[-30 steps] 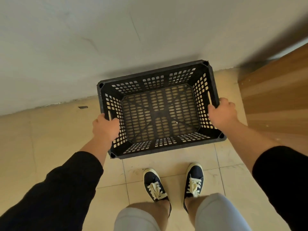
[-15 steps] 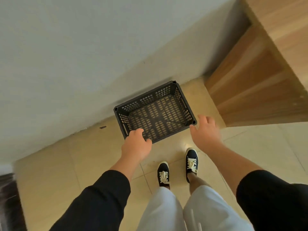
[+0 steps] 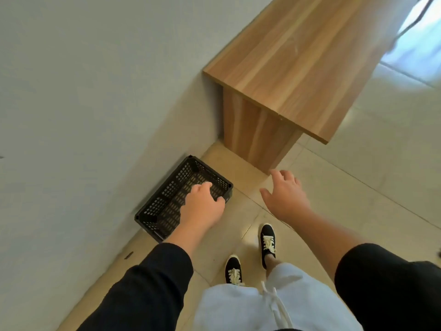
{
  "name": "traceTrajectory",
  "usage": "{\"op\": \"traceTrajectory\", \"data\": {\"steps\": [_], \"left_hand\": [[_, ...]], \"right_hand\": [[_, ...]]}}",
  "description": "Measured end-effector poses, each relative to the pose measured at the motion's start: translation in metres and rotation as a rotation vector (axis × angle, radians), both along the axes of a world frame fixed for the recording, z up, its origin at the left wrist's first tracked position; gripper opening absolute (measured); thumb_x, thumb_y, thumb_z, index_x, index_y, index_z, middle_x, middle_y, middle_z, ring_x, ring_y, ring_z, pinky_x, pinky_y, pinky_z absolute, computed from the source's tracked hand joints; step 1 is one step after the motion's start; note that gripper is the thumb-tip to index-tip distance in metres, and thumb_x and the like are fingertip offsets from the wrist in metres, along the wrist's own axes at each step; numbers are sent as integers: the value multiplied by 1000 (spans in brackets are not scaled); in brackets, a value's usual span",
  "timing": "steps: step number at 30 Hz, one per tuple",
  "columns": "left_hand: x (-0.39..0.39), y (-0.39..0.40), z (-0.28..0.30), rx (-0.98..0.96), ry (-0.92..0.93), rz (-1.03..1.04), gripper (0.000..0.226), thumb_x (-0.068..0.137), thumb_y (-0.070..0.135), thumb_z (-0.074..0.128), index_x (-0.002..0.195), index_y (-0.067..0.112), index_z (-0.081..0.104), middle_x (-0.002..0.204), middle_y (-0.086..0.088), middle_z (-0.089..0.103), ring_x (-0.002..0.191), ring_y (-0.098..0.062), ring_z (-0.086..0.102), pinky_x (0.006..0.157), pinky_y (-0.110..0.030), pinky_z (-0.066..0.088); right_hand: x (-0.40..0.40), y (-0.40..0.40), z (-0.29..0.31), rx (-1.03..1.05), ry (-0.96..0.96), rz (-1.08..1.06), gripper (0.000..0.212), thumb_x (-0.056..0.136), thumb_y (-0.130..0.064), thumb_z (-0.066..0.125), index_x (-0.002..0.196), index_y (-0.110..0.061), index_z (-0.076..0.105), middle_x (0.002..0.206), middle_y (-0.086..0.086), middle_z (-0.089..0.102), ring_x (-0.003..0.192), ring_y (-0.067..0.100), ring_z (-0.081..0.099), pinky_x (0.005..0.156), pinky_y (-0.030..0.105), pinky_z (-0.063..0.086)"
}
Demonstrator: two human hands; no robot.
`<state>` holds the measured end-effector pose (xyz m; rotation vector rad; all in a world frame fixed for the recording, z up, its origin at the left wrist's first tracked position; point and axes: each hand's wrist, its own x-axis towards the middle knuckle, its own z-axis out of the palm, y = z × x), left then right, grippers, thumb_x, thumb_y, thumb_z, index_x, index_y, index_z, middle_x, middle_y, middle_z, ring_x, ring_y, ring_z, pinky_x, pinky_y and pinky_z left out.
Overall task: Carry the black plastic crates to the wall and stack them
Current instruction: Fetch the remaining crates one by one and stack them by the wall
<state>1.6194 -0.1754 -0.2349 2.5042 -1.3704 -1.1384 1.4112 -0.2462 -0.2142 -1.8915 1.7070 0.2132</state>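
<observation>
Pale grey wall [image 3: 83, 91] fills the left side of the view and meets a beige tiled floor [image 3: 358, 192] along a diagonal line. On the floor, tight against the base of the wall, sits a black plastic crate [image 3: 167, 206] with perforated sides and an open top; nothing shows inside it. The person's left hand [image 3: 202, 206] hangs above the near part of the crate, overlapping it in the view, fingers loosely bent and holding nothing; whether it touches the rim cannot be told. Its arm wears a black sleeve [image 3: 148, 287]. To the right, the right hand [image 3: 285, 197] is held over bare floor, fingers spread and relaxed, also holding nothing. Below the hands are two dark shoes with cream laces [image 3: 267, 242] and light-coloured trousers [image 3: 262, 306]. Further right and beyond the crate, a wooden desk [image 3: 298, 58] stands against the wall.
</observation>
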Motion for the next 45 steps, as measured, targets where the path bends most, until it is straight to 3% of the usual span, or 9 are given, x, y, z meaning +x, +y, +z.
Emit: {"op": "traceTrajectory", "data": {"steps": [12,21,25,31,37,45], "left_hand": [[-178,-37,68,-60,-23,-469,66,103,48,51,162,25,33,165,-4,35,143,-30,43,110,-53,45],[-421,-45,97,-114,-65,-816,65,101,44,50,162,24,35,160,-4,40,140,-29,45,108,-50,45],[-536,-32,105,-129,-30,-949,66,101,43,51,162,24,35,162,-5,40,145,-29,41,114,-52,43],[-679,-25,115,-142,-54,-1168,66,102,45,50,163,25,33,164,-3,38,147,-30,39,112,-54,45],[-794,-43,107,-141,-73,-1334,66,102,45,49,163,26,33,166,-4,36,147,-31,40,112,-55,45],[-955,-103,97,-153,-24,-1510,66,104,45,51,163,22,34,163,-6,39,141,-32,48,106,-46,48]], "right_hand": [[-194,51,65,-50,21,-429,68,105,-50,48,163,-23,26,164,8,35,144,36,38,110,52,43],[-404,118,84,-89,-39,-756,68,104,-52,47,163,-25,26,162,6,34,145,32,35,110,53,38],[-510,158,94,-114,-25,-918,68,104,-50,49,162,-22,29,160,11,37,143,35,37,110,53,39],[-632,204,96,-109,0,-1140,69,104,-49,49,162,-19,27,160,15,35,142,39,38,108,53,41],[-721,213,83,-70,-12,-1316,69,103,-50,49,162,-20,28,160,14,37,141,40,40,110,52,41],[-846,189,88,-42,48,-1546,69,103,-51,50,162,-22,29,161,13,36,144,39,38,109,51,40]]}}
